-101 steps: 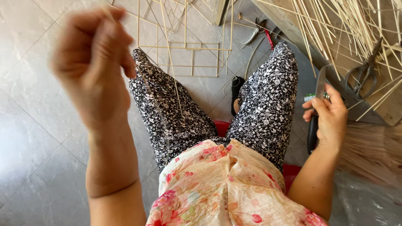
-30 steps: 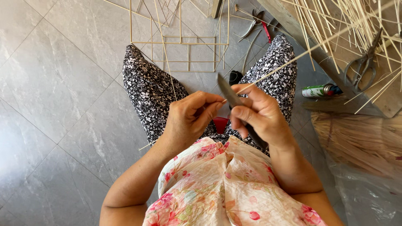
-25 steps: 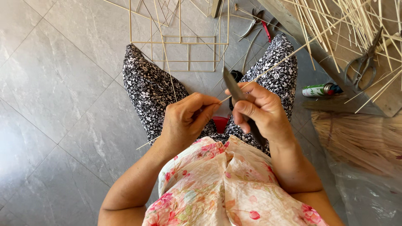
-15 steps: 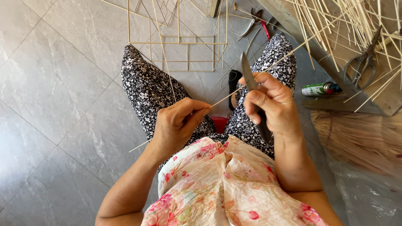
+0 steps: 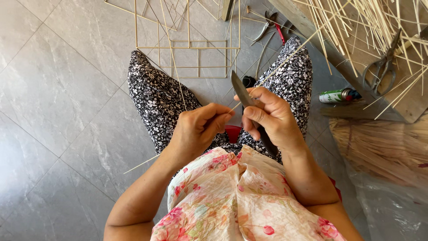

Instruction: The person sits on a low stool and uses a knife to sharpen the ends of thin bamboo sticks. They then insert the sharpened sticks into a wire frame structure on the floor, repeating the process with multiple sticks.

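Note:
My left hand [image 5: 198,129] pinches a long thin bamboo stick [image 5: 285,58] that runs from the lower left, over my lap, up to the right. My right hand [image 5: 269,118] grips a dark-bladed knife [image 5: 240,91], blade pointing up and resting against the stick just past my left fingertips. Both hands hover above my knees in black-and-white floral trousers [image 5: 156,102].
A frame of thin sticks [image 5: 187,44] lies on the grey tiled floor ahead. Pliers [image 5: 269,29] with red handles, a small green can [image 5: 339,95], scissors [image 5: 381,67] and a heap of loose sticks [image 5: 370,22] on a wooden board sit at the right. Straw-like shavings [image 5: 383,143] lie beside my right leg.
Much earlier my hands were apart, the left raised. Over the last second my right hand slid the knife up along the stick and has now drawn it back toward my left hand.

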